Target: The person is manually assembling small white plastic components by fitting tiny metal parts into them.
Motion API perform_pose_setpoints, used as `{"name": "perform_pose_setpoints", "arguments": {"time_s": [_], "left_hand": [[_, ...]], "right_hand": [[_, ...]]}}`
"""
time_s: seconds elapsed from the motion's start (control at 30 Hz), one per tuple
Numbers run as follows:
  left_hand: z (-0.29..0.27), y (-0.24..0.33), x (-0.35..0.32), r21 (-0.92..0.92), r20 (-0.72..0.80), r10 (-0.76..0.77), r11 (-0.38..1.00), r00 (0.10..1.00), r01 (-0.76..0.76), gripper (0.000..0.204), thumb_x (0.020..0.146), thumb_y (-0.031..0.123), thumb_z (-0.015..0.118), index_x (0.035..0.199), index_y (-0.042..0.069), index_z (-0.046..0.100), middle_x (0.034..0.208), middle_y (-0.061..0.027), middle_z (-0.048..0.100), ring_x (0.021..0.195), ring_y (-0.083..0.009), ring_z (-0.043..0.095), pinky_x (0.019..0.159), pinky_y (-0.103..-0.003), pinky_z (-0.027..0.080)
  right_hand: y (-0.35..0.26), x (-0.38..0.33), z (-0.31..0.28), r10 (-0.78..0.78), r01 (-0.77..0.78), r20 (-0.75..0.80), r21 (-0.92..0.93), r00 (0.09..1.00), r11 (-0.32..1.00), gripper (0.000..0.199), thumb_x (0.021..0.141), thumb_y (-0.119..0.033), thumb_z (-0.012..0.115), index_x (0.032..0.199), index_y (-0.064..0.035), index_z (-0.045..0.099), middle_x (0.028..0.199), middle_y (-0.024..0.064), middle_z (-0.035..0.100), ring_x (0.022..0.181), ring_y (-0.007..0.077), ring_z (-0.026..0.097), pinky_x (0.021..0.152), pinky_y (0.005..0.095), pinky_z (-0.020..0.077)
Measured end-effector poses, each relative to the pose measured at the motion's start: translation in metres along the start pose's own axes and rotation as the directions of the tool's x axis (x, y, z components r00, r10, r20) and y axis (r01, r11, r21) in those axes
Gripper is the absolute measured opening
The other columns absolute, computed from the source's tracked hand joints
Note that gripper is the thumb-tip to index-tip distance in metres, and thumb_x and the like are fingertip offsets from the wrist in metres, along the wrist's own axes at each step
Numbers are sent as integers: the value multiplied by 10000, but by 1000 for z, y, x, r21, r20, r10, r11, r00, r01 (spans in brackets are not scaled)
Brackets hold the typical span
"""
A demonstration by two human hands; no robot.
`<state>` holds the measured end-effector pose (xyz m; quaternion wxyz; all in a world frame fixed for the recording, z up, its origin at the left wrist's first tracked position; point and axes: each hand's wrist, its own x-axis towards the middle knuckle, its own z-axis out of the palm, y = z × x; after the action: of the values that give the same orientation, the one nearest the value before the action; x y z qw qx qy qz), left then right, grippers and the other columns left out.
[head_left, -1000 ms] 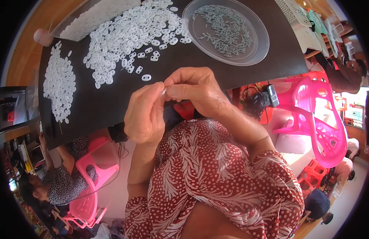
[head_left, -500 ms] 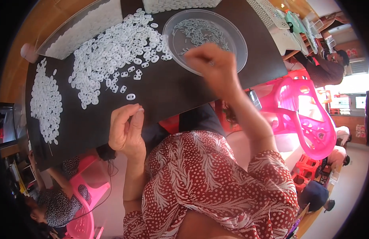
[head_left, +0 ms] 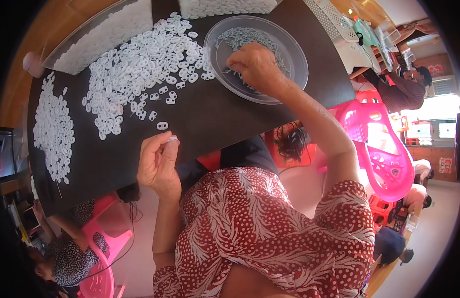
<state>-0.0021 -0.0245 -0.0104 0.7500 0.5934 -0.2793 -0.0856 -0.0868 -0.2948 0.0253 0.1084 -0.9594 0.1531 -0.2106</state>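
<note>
My left hand (head_left: 158, 164) is closed at the table's front edge, thumb and forefinger pinching a small white plastic piece (head_left: 173, 139) that is mostly covered. Just beyond it lies a single white oval piece with two holes (head_left: 162, 125). Over a round clear plastic tray (head_left: 298, 82), my right hand (head_left: 257, 67) reaches down with its fingers drawn together among small grey pins (head_left: 240, 36). Whatever those fingertips hold is hidden. A large heap of white oval two-hole pieces (head_left: 135, 69) spreads left of the tray.
A second pile of white pieces (head_left: 53, 131) lies at the table's left end. Clear bins of white pieces (head_left: 103, 37) stand along the back. To the right is a pink plastic chair (head_left: 389, 164). Another person (head_left: 73, 253) sits at the lower left.
My right hand, blurred above the tray's near side before, has moved farther in and down to the grey pins. The left hand keeps its pinch at nearly the same spot.
</note>
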Motion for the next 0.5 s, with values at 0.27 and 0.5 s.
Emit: {"name": "perform_pose_setpoints", "arguments": {"time_s": [0.27, 0.5], "left_hand": [[-2, 0, -1, 39, 8, 1, 999, 1000, -1, 134, 827, -47, 632, 960, -65, 631, 873, -81, 592, 745, -133, 584, 692, -245, 532], [-3, -1, -1, 96, 33, 34, 995, 999, -37, 133, 830, -53, 626, 962, -63, 631, 889, -79, 588, 762, -129, 579, 696, -245, 535]], "right_hand": [[2, 0, -4, -45, 48, 47, -68, 998, 997, 192, 680, -25, 597, 788, -152, 693, 764, 92, 604, 828, 315, 574, 713, 402, 468], [8, 4, 2, 22, -23, -26, -67, 999, 997, 143, 717, -63, 603, 812, -124, 689, 774, 105, 621, 828, 324, 582, 716, 412, 470]]}}
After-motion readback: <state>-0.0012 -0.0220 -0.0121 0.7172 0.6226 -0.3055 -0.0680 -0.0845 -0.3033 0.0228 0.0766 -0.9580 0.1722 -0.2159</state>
